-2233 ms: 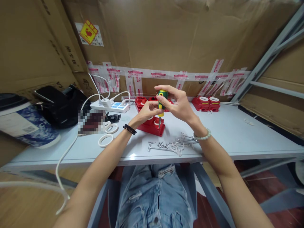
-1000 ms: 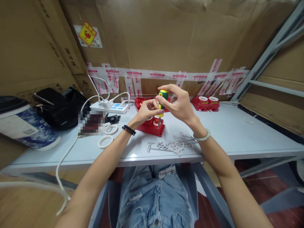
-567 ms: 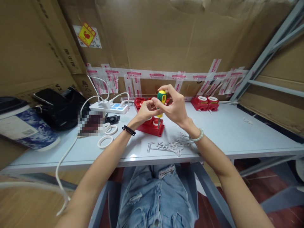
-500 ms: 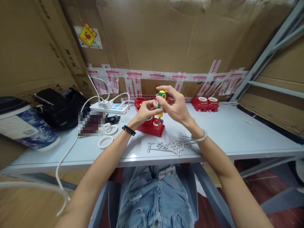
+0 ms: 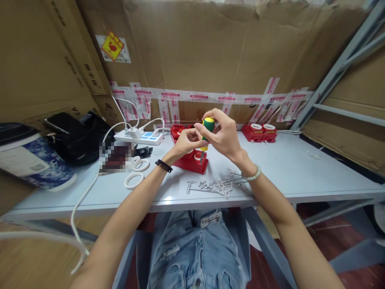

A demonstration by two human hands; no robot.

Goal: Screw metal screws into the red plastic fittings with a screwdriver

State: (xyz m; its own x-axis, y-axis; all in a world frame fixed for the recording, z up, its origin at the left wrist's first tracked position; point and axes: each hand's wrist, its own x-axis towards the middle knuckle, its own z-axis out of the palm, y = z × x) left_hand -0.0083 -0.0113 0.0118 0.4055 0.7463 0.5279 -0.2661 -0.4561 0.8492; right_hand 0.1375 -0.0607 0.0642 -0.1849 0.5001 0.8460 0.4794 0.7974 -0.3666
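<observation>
My right hand is closed round the handle of a green and yellow screwdriver. The screwdriver stands nearly upright, its metal shaft pointing down at the corner of a red box with white rings in it. Against the lower part of the handle, my left hand has its thumb and fingers closed in a pinch, steadying the screwdriver. The exact contact of the tip with the box is too small to make out. More red boxes stand behind, partly hidden by my hands.
Loose screws and metal rods lie near the front edge. White rings rest left of my left forearm. A white power strip, a black bag and a paper cup fill the left. Another red box pair stands back right.
The screwdriver's handle has turned within my right hand, its green side now showing more, and its top has shifted slightly right. My left hand has hardly moved.
</observation>
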